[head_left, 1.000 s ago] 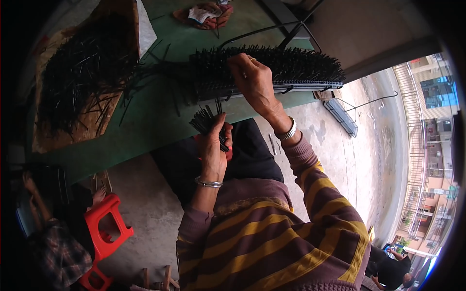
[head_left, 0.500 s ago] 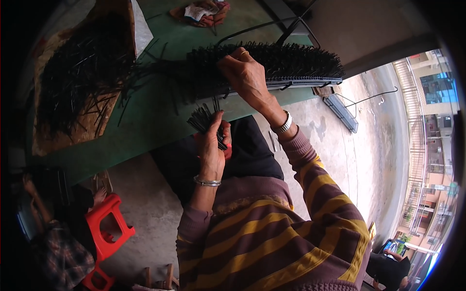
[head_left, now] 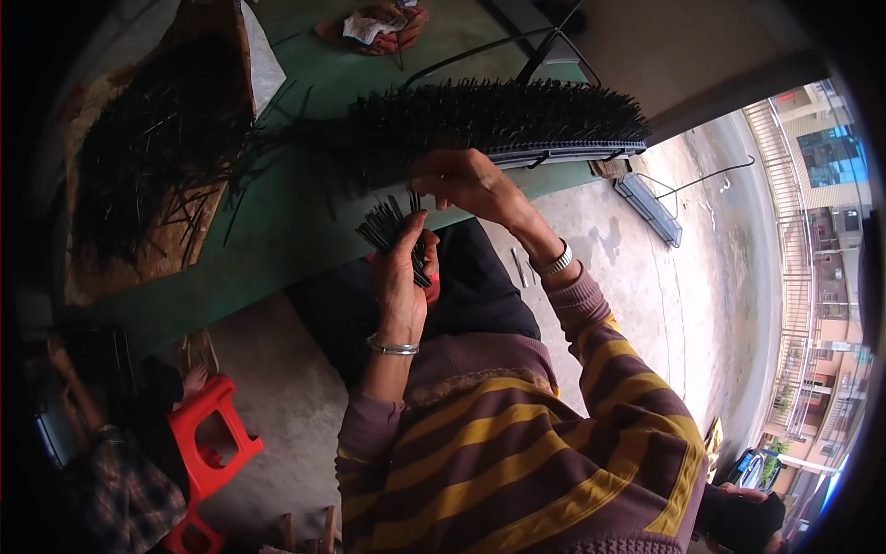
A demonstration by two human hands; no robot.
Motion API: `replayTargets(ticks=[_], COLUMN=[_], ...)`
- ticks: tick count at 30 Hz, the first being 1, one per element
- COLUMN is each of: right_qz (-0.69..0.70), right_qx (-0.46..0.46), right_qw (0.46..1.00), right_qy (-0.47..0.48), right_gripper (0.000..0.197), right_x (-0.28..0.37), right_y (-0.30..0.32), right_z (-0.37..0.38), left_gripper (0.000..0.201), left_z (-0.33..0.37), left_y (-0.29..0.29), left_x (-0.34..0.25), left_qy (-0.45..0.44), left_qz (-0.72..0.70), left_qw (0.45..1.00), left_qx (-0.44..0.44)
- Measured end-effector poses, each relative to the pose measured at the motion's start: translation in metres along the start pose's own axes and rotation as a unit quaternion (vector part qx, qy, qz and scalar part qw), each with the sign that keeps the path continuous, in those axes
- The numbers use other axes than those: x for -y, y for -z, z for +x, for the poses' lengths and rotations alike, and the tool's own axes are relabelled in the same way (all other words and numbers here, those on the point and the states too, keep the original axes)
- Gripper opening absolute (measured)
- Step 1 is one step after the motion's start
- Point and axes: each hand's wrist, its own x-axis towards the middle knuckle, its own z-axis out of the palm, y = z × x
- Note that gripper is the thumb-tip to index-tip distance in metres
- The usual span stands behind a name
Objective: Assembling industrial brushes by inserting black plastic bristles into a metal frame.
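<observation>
My left hand (head_left: pixel 403 277) is closed round a bundle of short, thin black strips (head_left: pixel 388 226), whose ends fan out above the thumb. Just above those ends is my right hand (head_left: pixel 471 189), its fingertips smeared by motion, so whether they pinch anything does not show. Behind it on the green table lies a long rack (head_left: pixel 563 150) with a dark slatted edge, densely packed with upright black strips (head_left: pixel 517 106). The rack's left end is dim and partly hidden by my right hand.
A worn board (head_left: pixel 152 272) on the table's left bears a heap of loose black strips (head_left: pixel 152 138). Bent black rods (head_left: pixel 480 57) and a reddish bundle (head_left: pixel 406 37) lie beyond the rack. A red stool (head_left: pixel 208 434) and a person in a plaid shirt (head_left: pixel 129 485) are at lower left.
My right hand has come down from the rack's strips toward the bundle in my left hand. The left hand keeps its grip, nearly still.
</observation>
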Motion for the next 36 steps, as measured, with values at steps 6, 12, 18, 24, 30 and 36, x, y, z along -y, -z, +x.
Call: replayTargets(ticks=[6, 12, 18, 24, 30, 36], right_qz=[0.096, 0.153, 0.042, -0.052, -0.098, -0.224], right_qx=[0.060, 0.048, -0.179, -0.200, -0.161, -0.154], right_qw=[0.993, 0.986, 0.974, 0.957, 0.962, 0.929], right_qy=[-0.022, -0.051, 0.135, 0.205, 0.195, 0.249], right_gripper=[0.015, 0.011, 0.004, 0.006, 0.008, 0.007], right_x=[-0.011, -0.009, 0.004, -0.004, -0.006, -0.015], right_y=[0.003, 0.005, 0.009, 0.010, 0.012, 0.011], right_z=[-0.006, -0.010, -0.003, 0.026, 0.032, 0.042], left_gripper=[0.019, 0.025, 0.035, 0.031, 0.027, 0.027], left_z=[-0.003, 0.001, 0.008, 0.008, 0.008, 0.000], left_y=[-0.006, 0.002, 0.008, 0.003, 0.008, -0.001], left_x=[0.001, 0.005, 0.001, 0.007, 0.010, 0.003], left_qy=[-0.008, 0.002, 0.048, 0.041, 0.044, 0.054], left_qz=[0.057, 0.074, 0.035, 0.006, -0.034, -0.016], left_qw=[0.998, 0.997, 0.998, 0.999, 0.998, 0.998], left_qx=[-0.012, 0.012, -0.036, -0.034, -0.019, -0.032])
